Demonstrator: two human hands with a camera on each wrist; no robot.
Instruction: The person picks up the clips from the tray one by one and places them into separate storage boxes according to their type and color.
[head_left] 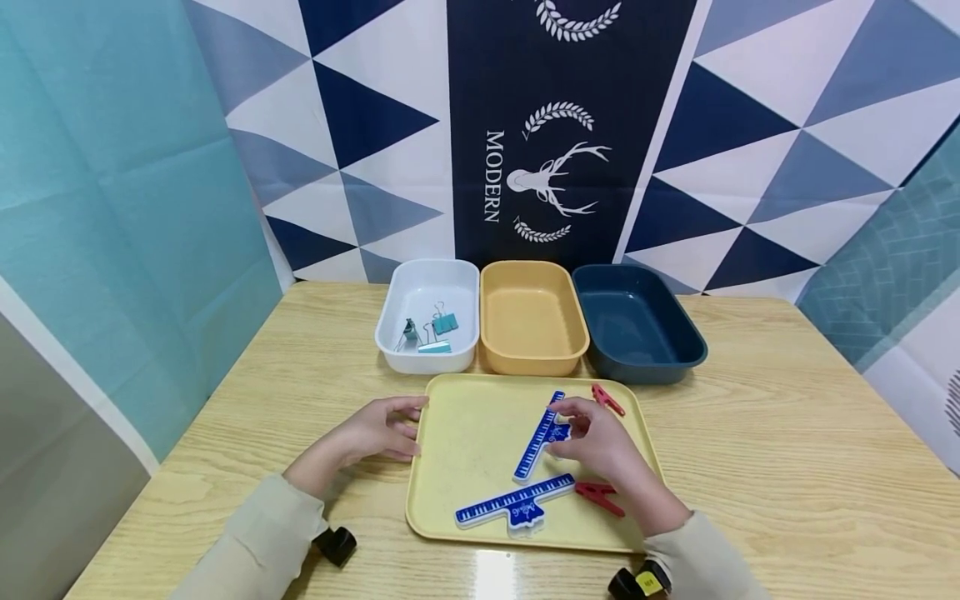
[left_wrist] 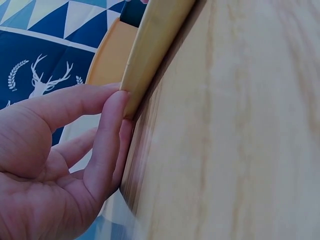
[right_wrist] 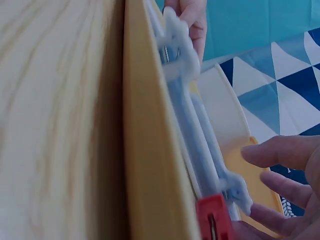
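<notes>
My right hand (head_left: 596, 437) hovers over a blue ruler-shaped clip with a piano-key pattern (head_left: 534, 447), its thumb and fingers spread about the clip's handle. In the right wrist view a gap shows between the fingers (right_wrist: 290, 150). A second piano-key clip (head_left: 487, 507) lies nearer the front of the yellow tray (head_left: 465, 433). Two red clothespins lie on the tray: one at the back right (head_left: 609, 400), the other by my right wrist (head_left: 600, 497). At the tray's left rim, my left hand (head_left: 378, 433) touches the edge with loosely bent fingertips.
Behind the tray stand three bins side by side. The white bin (head_left: 427, 363) holds several teal binder clips (head_left: 445, 323); next to it are a yellow-orange bin (head_left: 534, 367) and a dark blue bin (head_left: 652, 372). A patterned cloth hangs behind the wooden table (head_left: 780, 433).
</notes>
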